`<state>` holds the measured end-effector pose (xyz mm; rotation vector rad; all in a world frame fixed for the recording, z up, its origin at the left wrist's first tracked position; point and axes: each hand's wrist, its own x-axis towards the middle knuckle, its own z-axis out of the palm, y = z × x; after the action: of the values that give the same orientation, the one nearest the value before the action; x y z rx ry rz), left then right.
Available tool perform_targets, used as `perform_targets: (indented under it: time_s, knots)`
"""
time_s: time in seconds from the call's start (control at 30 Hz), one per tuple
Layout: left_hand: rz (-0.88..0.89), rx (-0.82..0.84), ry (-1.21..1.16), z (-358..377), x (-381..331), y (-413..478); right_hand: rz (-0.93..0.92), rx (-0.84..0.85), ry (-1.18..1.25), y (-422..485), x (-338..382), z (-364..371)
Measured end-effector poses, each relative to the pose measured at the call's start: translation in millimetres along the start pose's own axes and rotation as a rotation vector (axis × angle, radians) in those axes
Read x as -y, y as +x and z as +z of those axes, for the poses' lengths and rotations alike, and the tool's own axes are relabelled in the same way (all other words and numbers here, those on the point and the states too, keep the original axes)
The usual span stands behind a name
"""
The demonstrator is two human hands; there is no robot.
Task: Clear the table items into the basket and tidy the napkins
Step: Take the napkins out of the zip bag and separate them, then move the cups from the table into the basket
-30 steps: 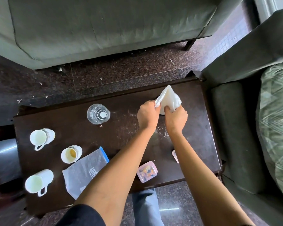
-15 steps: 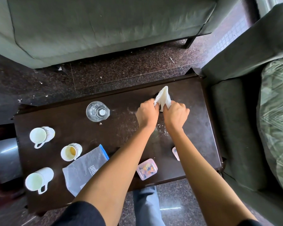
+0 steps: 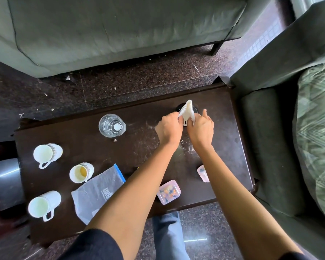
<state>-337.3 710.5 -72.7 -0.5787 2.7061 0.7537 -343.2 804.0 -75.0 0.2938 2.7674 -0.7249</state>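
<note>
Well to the left of the left hand, a clear bottle (image 3: pixel 112 125) stands on the tabletop (image 3: pixel 79 136). The left hand (image 3: pixel 169 128) pinches the near left corner of a folded white napkin (image 3: pixel 188 110), its fingers curled onto the paper. The napkin rises between the two hands, just past their fingertips. Its long axis is upright, leaning slightly away from the person, and its lower edge sits over a dark round holder (image 3: pixel 195 109) that it mostly hides. The right hand (image 3: pixel 202 130) pinches the near right edge, with one finger sticking out straight. Both hands are equally near, so the next move looks like a short push down into the holder. I cannot tell whether the paper already touches it.
</note>
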Motion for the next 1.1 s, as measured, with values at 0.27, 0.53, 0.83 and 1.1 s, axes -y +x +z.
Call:
perform_targets:
  time_s: [0.27,0.53,0.83,1.1]
  knots:
    - [0.021,-0.052,-0.21,-4,9,-12,-0.009,-0.11,0.191,-16,-5,7]
    - [-0.039,-0.194,-0.422,-36,92,-32,-0.181,-0.231,0.143,-89,35,27]
    - [-0.214,-0.423,-0.53,-97,237,-62,-0.449,0.239,0.127,-148,137,112]
    - [-0.351,-0.539,-0.461,-161,365,-105,-0.559,0.545,-0.043,-201,250,201]
